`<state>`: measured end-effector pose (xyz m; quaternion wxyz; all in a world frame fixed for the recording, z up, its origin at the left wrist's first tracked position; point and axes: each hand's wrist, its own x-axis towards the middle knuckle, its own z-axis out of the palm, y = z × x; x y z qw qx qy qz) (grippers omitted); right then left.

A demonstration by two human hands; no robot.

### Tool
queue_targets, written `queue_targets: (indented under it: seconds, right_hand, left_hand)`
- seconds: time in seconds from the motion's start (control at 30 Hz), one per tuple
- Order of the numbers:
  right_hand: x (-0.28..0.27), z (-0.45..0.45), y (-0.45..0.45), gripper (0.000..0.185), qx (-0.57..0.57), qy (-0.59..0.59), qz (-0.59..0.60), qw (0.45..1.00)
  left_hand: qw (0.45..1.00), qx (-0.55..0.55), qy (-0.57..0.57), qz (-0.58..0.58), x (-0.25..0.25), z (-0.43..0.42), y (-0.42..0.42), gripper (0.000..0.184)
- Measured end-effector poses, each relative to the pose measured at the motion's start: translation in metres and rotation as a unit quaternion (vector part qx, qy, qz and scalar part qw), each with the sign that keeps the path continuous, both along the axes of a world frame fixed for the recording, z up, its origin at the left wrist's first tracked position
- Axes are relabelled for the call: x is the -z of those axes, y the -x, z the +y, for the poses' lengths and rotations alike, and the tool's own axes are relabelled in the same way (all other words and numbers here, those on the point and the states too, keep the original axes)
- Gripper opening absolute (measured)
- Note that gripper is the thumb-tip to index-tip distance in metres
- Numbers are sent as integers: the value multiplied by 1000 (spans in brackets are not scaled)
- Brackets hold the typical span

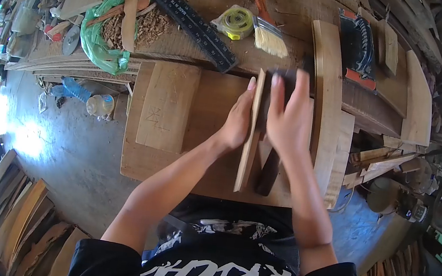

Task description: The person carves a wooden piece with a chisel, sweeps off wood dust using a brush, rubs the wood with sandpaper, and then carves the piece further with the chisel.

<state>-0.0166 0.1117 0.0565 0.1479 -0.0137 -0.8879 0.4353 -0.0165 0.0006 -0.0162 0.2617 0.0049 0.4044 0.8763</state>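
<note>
A thin wooden board (246, 157) stands on its long edge in front of me, between my two hands. My left hand (238, 119) lies along its left face and holds it upright, the thumb pointing away from me and the other fingers partly hidden. My right hand (291, 116) is closed over a dark block (290, 78) just right of the board, with thumb and forefinger stretched along it. Below the right wrist a dark bar (267, 176) shows; I cannot tell whether it joins the block. Under them is a brown wooden work surface (214, 107).
A flat wood piece (167, 106) lies at left. Behind are a black ruler (191, 18), a tape measure (235, 21), a brush (270, 34) and a green bag (98, 40) of shavings. Long boards (327, 79) and an orange-ended tool (358, 47) lie at right.
</note>
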Motion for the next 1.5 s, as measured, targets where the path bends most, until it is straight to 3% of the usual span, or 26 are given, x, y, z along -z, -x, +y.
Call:
queue_targets:
  seconds: [0.03, 0.1, 0.13, 0.23, 0.33, 0.43, 0.53, 0.57, 0.67, 0.77, 0.87, 0.9, 0.93, 0.97, 1.0, 1.1, 1.2, 1.23, 1.27, 1.33, 1.5]
  right_hand:
    - [-1, 0, 9, 25, -2, 5, -14, 1000]
    - [-2, -1, 19, 25, -9, 14, -42, 999]
    - [-3, -1, 16, 26, -11, 6, -36, 999]
    - [2, 0, -19, 29, -46, 2, -28, 999]
    - [-4, -5, -69, 28, -69, -42, -48, 996]
    - [-9, -5, -79, 26, -70, -61, -95, 991]
    - [-7, -7, -52, 26, -57, -93, -54, 993]
    - [-6, -9, -36, 27, -41, -89, -48, 994]
    - [-6, -8, 10, 28, -10, -98, -51, 994]
    - [-12, -9, 16, 30, 2, -100, -62, 993]
    - [-7, -10, -12, 31, -27, -100, -91, 990]
    - [-6, -11, -31, 31, -43, -101, -102, 989]
    - [-13, -15, -50, 25, -55, -94, -136, 985]
    - [-14, -15, -67, 26, -70, -88, -142, 983]
    - [-14, -15, -77, 26, -85, -82, -150, 982]
    - [-13, -16, -70, 29, -77, -82, -133, 985]
    - [-14, -17, -27, 33, -42, -69, -87, 993]
    - [-14, -18, -11, 34, -26, -82, -67, 994]
    - [-14, -19, 7, 35, -10, -95, -47, 994]
    - [-14, -21, 18, 36, -3, -114, -19, 993]
    - [-5, -16, -18, 35, -84, -67, -30, 994]
  left_hand:
    - [990, 100, -95, 9, 8, -10, 2, 52]
    - [965, 168, -198, 23, 12, -20, 6, 50]
    - [984, 129, -126, -4, 7, -19, 0, 50]
    - [994, -48, 79, 56, 6, 1, 0, 49]
    - [991, -72, 101, 49, 3, 1, 0, 42]
    - [1000, 28, -8, -7, 0, -10, 1, 41]
    - [996, -61, 58, -37, -13, -1, 2, 44]
    - [995, -91, 28, -41, -7, 8, 4, 49]
    - [980, -97, 16, -175, -34, 12, 5, 50]
    - [994, -34, -1, -105, -19, 3, 5, 51]
    - [974, -102, -35, -199, -49, 8, 2, 50]
    - [976, -62, -89, -186, -32, 3, 5, 45]
    - [992, -69, -36, -100, -21, -1, 4, 43]
    - [978, 21, -199, -65, 2, -7, 9, 43]
    - [928, 110, -355, -27, 8, -10, 15, 43]
    - [911, 117, -394, -30, 18, -7, 16, 41]
    - [989, -22, -121, -77, -6, -5, 0, 41]
    - [988, -10, -131, -82, -13, -4, 4, 41]
    - [991, -45, -60, -108, -23, 1, 4, 41]
    - [982, -41, -128, -135, -23, 0, 6, 39]
    - [995, -58, -55, -65, -25, -5, 1, 42]
